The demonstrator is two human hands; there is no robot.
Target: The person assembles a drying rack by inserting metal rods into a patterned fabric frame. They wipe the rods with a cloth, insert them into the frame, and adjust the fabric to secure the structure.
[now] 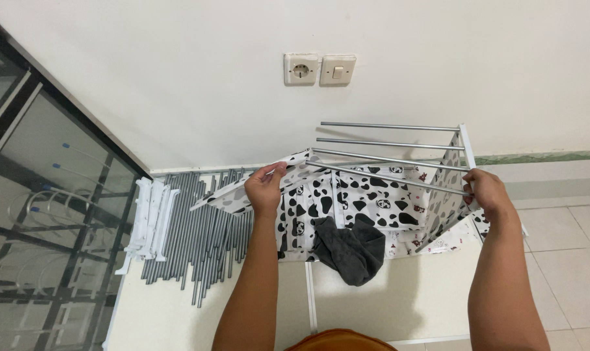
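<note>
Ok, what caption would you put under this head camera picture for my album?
Two hands, left hand and right hand, hold thin grey metal rods over cow-spotted black-and-white fabric.

A white fabric cover (373, 201) is printed with black cow-like blotches and small red marks. Silver-grey metal rods (389, 144) are fitted into a white plastic side bar (467, 146). A dark grey cloth (352, 250) is seen on the pale cream floor (399, 299). A heap of grey tubes (204, 227) is flanked by white plastic connectors (150, 218). The wall (178, 78) is painted off-white, with a cream socket (301, 68) and switch (338, 69). A black-framed glass panel (41, 214) is seen at the left.
</note>
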